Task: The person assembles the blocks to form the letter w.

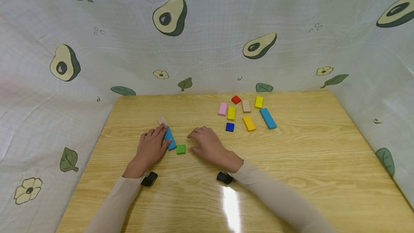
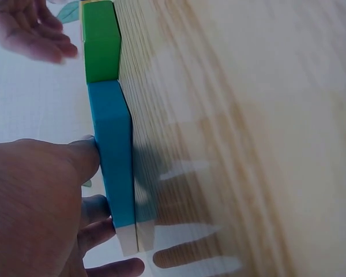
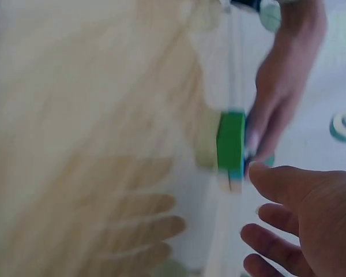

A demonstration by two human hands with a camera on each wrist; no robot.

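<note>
A long blue block lies on the wooden table with a pale pink block end to end at its far end. My left hand lies over them from the left, its thumb and index fingertip resting on the blue block's upper edge. Its other fingers extend beside the pale block. At the blue block's near end sits a small green block, as the left wrist view also shows. Just right of the green block hovers my right hand, fingers loosely bent, thumb apart, holding nothing.
Right of centre lie loose blocks: dark blue, orange, blue, yellow, another yellow, pink, tan and red. A white avocado-print cloth surrounds the table's back and sides.
</note>
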